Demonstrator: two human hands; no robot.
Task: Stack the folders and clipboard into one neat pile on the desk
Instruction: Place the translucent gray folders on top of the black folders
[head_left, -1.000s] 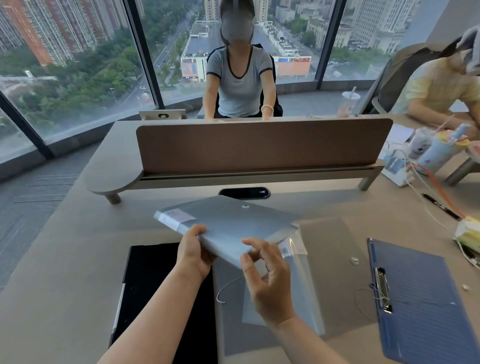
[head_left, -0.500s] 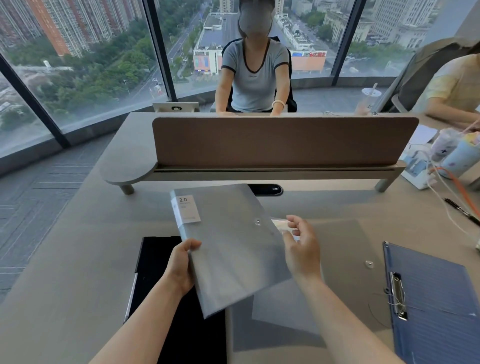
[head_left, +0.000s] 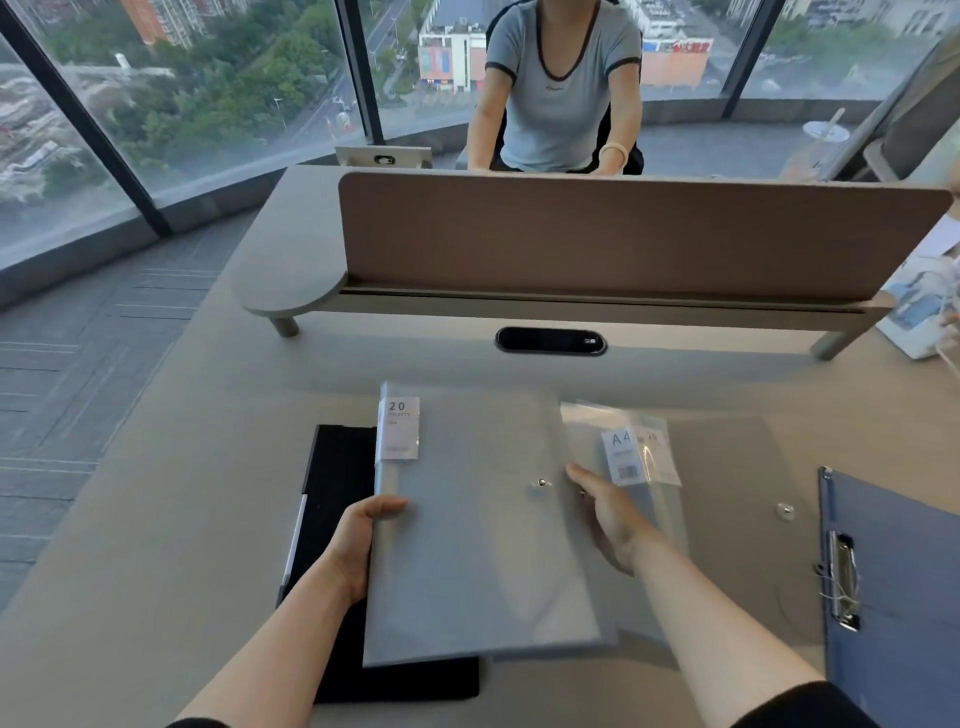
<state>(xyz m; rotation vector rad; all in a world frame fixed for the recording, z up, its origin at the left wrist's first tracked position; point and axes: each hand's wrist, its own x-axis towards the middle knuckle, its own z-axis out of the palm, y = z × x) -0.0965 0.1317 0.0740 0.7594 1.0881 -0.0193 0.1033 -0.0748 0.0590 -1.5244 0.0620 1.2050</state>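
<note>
A grey snap-button folder (head_left: 467, 530) with a "20" label lies flat in front of me, partly over a black folder (head_left: 337, 483) on its left. My left hand (head_left: 358, 545) grips its left edge. My right hand (head_left: 608, 514) rests at its right edge with fingers extended, over a clear plastic sleeve (head_left: 623, 452) labelled "A4". Under that sleeve lies a translucent grey folder (head_left: 737, 499) with a snap button. A blue clipboard (head_left: 898, 597) with a metal clip lies at the far right.
A brown divider panel (head_left: 623, 239) on a raised shelf crosses the desk (head_left: 182, 493) behind the folders, with a black cable slot (head_left: 550, 341) below it. A person sits beyond the divider. Papers and cables lie at the right edge. The desk's left edge drops to carpeted floor.
The grey "20" folder was held tilted in the air; it has come down flat onto the desk and squared up, partly over the black folder. My right hand has shifted to its right edge.
</note>
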